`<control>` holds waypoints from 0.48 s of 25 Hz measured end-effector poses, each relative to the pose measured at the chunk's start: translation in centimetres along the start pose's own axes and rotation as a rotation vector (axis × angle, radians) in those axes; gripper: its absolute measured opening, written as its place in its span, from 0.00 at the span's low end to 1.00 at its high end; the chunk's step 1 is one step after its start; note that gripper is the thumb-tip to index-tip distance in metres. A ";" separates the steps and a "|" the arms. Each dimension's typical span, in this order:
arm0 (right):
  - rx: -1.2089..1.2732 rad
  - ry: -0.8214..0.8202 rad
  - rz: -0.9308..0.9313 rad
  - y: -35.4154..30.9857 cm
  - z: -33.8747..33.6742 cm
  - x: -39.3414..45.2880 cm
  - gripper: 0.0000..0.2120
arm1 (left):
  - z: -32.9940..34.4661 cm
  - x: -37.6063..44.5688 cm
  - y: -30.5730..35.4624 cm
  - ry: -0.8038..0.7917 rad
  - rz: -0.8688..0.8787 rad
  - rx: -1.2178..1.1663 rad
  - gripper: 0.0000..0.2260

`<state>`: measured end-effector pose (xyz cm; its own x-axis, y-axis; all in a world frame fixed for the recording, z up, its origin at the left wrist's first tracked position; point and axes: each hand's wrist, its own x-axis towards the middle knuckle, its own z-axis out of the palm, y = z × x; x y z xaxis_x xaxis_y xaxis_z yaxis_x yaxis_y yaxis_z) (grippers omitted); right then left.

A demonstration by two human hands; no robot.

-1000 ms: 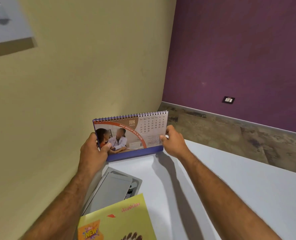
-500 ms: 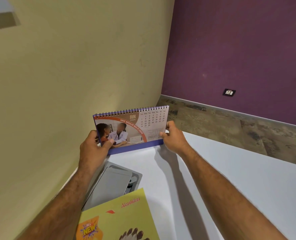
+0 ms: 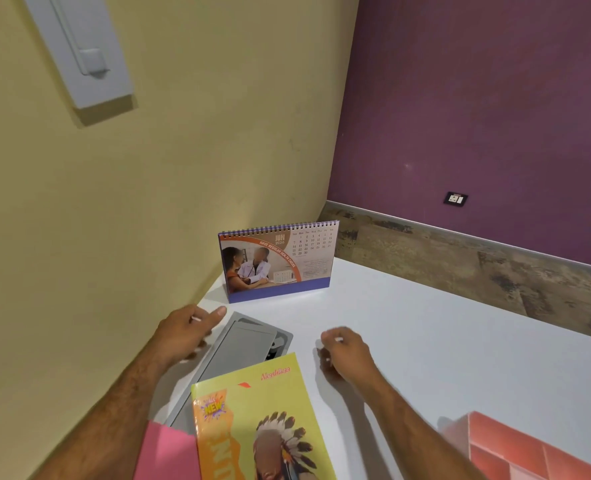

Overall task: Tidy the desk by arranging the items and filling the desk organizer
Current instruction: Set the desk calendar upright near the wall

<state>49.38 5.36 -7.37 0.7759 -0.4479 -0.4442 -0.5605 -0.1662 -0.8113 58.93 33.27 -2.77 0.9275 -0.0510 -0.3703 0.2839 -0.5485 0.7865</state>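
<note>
At the far corner of the white tabletop, at about twelve o'clock from the person, a spiral-bound desk calendar stands upright on its own, open to June and set close against the yellow wall, its long axis running roughly nine to three. Both hands hover nearer the viewer, apart from the calendar and gripping nothing. The left hand, at about ten o'clock, has its fingers loosely spread, the index pointing toward the calendar's base, and hangs over the left edge of a grey flap cover sunk into the tabletop; whether it touches the cover cannot be told. The right hand, at about one o'clock, has its fingers curled half-closed and empty just above the bare surface. Between and below the two hands, at six o'clock, lies a yellow notebook printed with a feathered headdress, its long axis running six to twelve and its top edge overlapping the grey cover; a pink sheet sits just beside it at seven o'clock. A red desk organizer, only partly in frame, waits at four o'clock, well apart from the calendar. Judging by the layout, the calendar looks placed, and the notebook is the nearest item to either hand, marginally closer to the left, while the organizer lies on the right hand's side.
</note>
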 end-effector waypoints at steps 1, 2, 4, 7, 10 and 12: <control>0.027 -0.065 0.053 0.0 0.2 -1.5 0.13 | -0.3 -1.4 -0.1 -0.066 -0.079 0.031 0.25; 0.024 -0.142 0.097 -0.1 0.3 -3.2 0.16 | -0.4 -2.6 -0.3 -0.132 -0.130 0.094 0.28; -0.060 -0.273 0.150 0.2 0.5 -5.9 0.17 | -0.7 -4.7 -1.0 -0.231 -0.166 0.227 0.32; -0.185 -0.296 0.154 1.5 1.3 -8.6 0.17 | -0.3 -7.1 -2.2 -0.257 -0.121 0.291 0.22; -0.150 -0.273 0.136 2.8 1.8 -10.4 0.26 | 0.6 -9.5 -2.6 -0.136 0.002 0.280 0.10; -0.092 -0.231 0.090 2.6 1.4 -12.1 0.21 | 0.9 -10.7 -2.3 -0.114 0.068 0.169 0.06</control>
<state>38.95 11.52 -4.65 0.7612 -0.2540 -0.5967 -0.6461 -0.2185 -0.7313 48.13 34.35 -1.02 0.9071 -0.1814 -0.3799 0.1676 -0.6722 0.7211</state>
